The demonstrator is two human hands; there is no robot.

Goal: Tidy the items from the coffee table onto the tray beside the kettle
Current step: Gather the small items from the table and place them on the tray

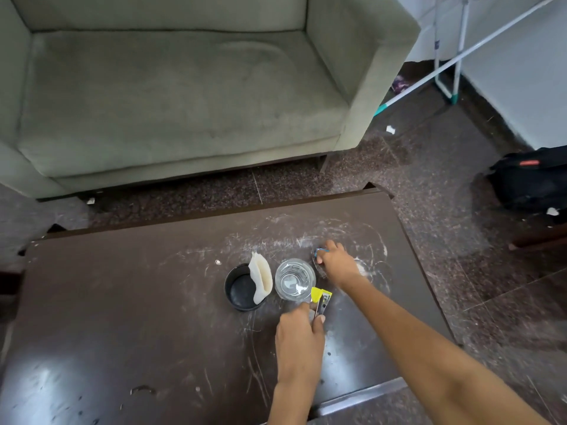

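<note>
On the dark scratched coffee table (pixel 122 302) stand a clear drinking glass (pixel 295 280) and, to its left, a black round container (pixel 241 288) with a cream folded paper (pixel 260 277) leaning on its rim. My left hand (pixel 299 335) is closed around a yellow-topped metal tool (pixel 320 297) just in front of the glass. My right hand (pixel 336 262) reaches past the glass on its right side and pinches a small dark object with a blue edge (pixel 320 251); most of that object is hidden by my fingers. No tray or kettle is in view.
A grey-green sofa (pixel 171 93) faces the table's far edge across a strip of dark floor. A black bag (pixel 534 179) lies on the floor at the right, a white drying rack (pixel 454 62) stands behind it. Small paper scraps (pixel 390 129) litter the floor.
</note>
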